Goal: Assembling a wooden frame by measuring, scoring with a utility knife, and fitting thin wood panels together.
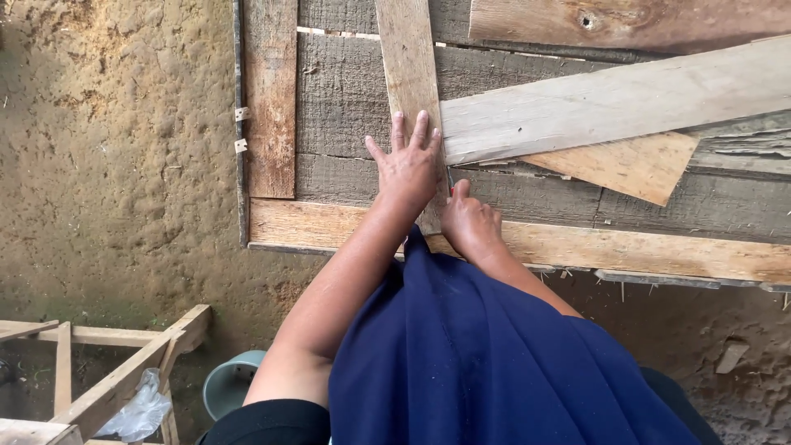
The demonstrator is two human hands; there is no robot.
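Note:
My left hand (406, 167) lies flat, fingers spread, on a narrow pale wooden slat (406, 58) that runs away from me across a weathered plank panel (346, 99). Just right of the slat's edge, my right hand (470, 221) is closed around a small thin tool with a red part at the thumb; its tip touches the wood beside the slat. A long pale board (610, 103) lies at an angle to the right, its end meeting the slat near my left fingers.
A light framing board (659, 251) runs along the panel's near edge, with nails sticking out below it. Bare earth (115, 148) surrounds the panel. A wooden frame (99, 371), a grey bucket (227, 383) and crumpled plastic sit at lower left.

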